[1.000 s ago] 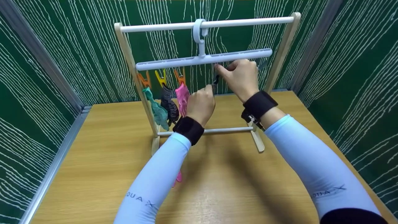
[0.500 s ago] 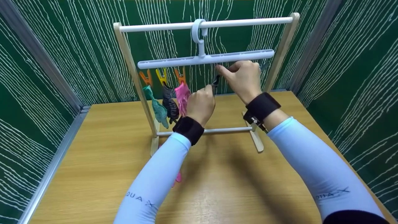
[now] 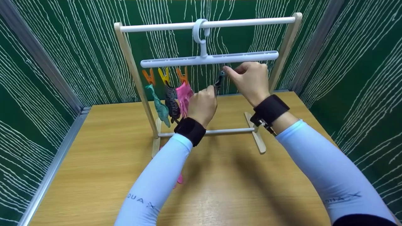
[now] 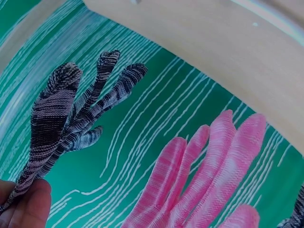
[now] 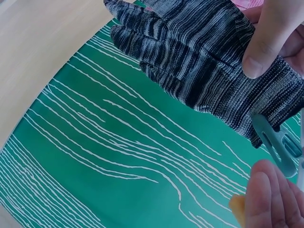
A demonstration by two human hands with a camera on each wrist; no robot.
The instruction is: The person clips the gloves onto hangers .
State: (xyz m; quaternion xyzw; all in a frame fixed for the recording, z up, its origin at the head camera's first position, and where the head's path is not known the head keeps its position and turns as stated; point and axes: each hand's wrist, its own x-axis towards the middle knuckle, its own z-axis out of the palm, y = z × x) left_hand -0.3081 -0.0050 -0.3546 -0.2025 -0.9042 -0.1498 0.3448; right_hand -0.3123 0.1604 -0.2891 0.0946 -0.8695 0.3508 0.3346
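Note:
My left hand [image 3: 203,105] pinches a black-and-grey knitted glove [image 5: 204,52] near its cuff, thumb on the knit in the right wrist view. In the left wrist view that glove [image 4: 52,109] has its fingers pointing up. A blue-grey clothespin [image 5: 278,145] bites the cuff corner, right at the white hanger [image 5: 300,156]. My right hand [image 3: 252,81] is just beside the clothespin, fingertips slightly apart from it. An orange piece [image 5: 237,209] shows behind those fingertips, mostly hidden. In the head view, the hand covers part of the space below the hanger [image 3: 204,59].
The hanger hangs from the top bar of a wooden rack [image 3: 157,28]. Left of my hands, clothespins hold a teal glove [image 3: 160,110], a dark glove [image 3: 172,103] and a pink glove [image 3: 184,95]. A pink item [image 3: 180,179] lies on the table [image 3: 94,175] under my left forearm.
My right hand has moved right and slightly down, uncovering the blue-grey clothespin. The hanger has swung more level, its left end rising and shifting right. My left hand stays in place.

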